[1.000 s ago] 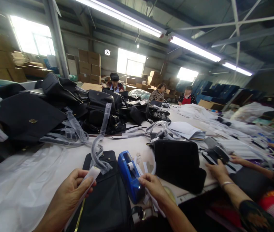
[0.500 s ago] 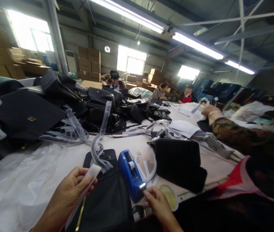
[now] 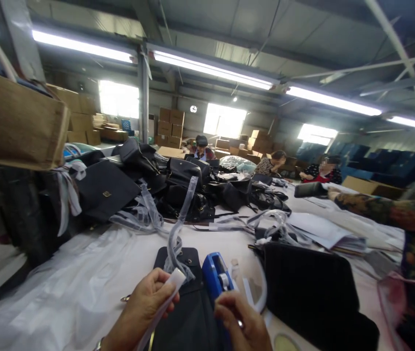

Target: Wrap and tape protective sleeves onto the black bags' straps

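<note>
The right hand [image 3: 244,317] partly hides the blue plastic tape dispenser [image 3: 212,270]; any tape in the fingers is indiscernible. The bottom edge crops 1 round yellowish disc [image 3: 284,343]. The white wall clock [image 3: 193,108] is too small to read.

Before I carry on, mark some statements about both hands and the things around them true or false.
1. The left hand grips a white strip. True.
2. The right hand hides part of the tape dispenser from view. True.
3. The tape dispenser is red. False: it is blue.
4. The plastic-wrapped strap lies partly over the black bag below the hands. True.
5. The tape dispenser is on the left of that bag. False: it is on the right.
6. A co-worker's patterned sleeve reaches in from the left edge. False: it comes from the right.
</note>
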Action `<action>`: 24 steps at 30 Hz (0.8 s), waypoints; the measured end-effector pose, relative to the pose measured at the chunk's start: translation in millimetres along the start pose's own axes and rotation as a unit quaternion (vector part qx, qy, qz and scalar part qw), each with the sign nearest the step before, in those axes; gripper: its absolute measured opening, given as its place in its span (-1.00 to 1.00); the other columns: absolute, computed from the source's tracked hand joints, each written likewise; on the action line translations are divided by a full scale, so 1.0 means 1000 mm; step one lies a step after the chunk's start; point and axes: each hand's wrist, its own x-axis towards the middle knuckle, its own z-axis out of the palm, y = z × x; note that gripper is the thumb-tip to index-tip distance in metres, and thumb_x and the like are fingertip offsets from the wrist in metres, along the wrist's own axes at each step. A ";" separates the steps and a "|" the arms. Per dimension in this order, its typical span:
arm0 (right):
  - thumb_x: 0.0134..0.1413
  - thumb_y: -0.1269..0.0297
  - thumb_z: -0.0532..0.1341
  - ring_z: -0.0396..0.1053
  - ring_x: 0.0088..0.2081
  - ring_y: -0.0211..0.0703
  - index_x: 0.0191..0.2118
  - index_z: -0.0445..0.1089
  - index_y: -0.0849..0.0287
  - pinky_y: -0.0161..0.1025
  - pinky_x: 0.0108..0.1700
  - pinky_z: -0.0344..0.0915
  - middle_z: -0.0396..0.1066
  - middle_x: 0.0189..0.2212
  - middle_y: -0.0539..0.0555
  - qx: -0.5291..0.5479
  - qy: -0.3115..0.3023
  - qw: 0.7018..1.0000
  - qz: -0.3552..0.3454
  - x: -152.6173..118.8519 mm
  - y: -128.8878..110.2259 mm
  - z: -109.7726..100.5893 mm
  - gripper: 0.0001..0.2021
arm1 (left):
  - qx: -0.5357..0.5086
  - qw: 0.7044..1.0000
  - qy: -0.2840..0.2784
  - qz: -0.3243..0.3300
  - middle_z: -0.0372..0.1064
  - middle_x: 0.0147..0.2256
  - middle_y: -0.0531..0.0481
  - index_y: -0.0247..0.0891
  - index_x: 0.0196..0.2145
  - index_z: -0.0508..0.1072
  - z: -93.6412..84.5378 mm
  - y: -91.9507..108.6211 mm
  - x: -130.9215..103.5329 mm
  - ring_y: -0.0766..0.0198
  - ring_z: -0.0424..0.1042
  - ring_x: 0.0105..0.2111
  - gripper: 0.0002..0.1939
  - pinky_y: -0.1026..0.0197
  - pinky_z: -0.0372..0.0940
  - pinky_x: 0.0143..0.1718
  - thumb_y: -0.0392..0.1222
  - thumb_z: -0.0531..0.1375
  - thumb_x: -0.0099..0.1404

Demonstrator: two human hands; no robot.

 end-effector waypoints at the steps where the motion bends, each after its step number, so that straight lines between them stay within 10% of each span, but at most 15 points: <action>1: 0.18 0.05 0.13 0.36 -0.46 -0.16 -0.34 0.39 0.09 -0.29 -0.37 0.25 0.37 -0.51 0.01 0.060 -0.042 0.997 0.006 0.009 -0.015 0.012 -0.76 | 0.000 1.000 -0.002 0.006 0.47 -0.51 0.00 -0.27 -0.35 0.31 0.000 -0.001 0.000 0.34 0.36 -0.57 -0.58 0.34 0.17 -0.54 0.15 0.28 0.12; 7: 0.16 0.30 0.13 0.31 -0.50 -0.24 -0.36 0.37 0.13 -0.35 -0.44 0.19 0.36 -0.51 -0.03 0.079 -0.110 0.990 -0.024 0.046 -0.048 0.049 -0.89 | 0.001 0.999 -0.005 0.040 0.42 -0.55 0.03 -0.25 -0.39 0.32 0.001 -0.002 -0.001 0.33 0.34 -0.61 -0.52 0.32 0.12 -0.58 0.23 0.30 0.05; 24: 0.09 0.38 0.17 0.31 -0.47 -0.24 -0.32 0.30 0.13 -0.33 -0.41 0.16 0.34 -0.52 -0.06 0.025 -0.138 0.989 -0.045 0.060 -0.060 0.037 -0.97 | -0.033 0.998 -0.019 0.045 0.41 -0.57 0.03 -0.24 -0.38 0.33 -0.002 0.006 -0.003 0.35 0.31 -0.65 -0.51 0.32 0.09 -0.61 0.24 0.31 0.02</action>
